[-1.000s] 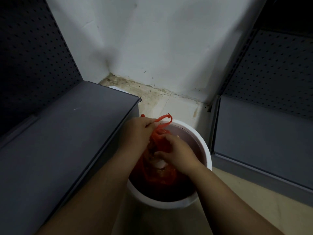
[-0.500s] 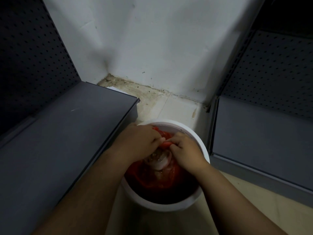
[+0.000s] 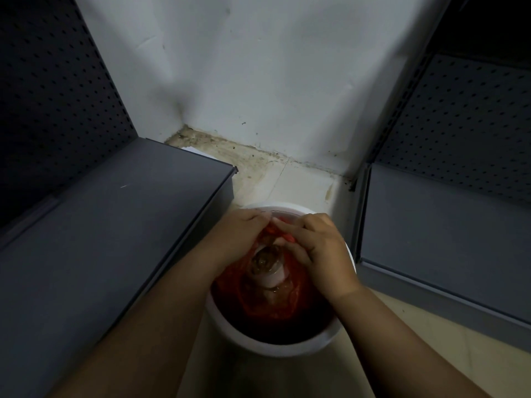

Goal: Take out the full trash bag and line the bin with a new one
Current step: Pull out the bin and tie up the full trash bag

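A round white bin (image 3: 275, 344) stands on the floor between two shelf units. Inside it sits a red trash bag (image 3: 275, 303), translucent, with a clear plastic cup (image 3: 265, 264) showing through near its top. My left hand (image 3: 241, 237) and my right hand (image 3: 319, 248) meet over the far side of the bin, each pinching the bag's red handles, which bunch between my fingertips. The handle ends are mostly hidden under my fingers. No new bag is in view.
A dark grey shelf (image 3: 115, 225) with a pegboard back runs close along the bin's left. Another grey shelf (image 3: 448, 239) lies to the right. A stained white wall (image 3: 258, 81) closes the corner behind. Pale floor tiles (image 3: 402, 346) show around the bin.
The red handles, first held up in loops above the bin, have been pulled down and drawn tight. Both hands have moved lower and closer together over the bag's top.
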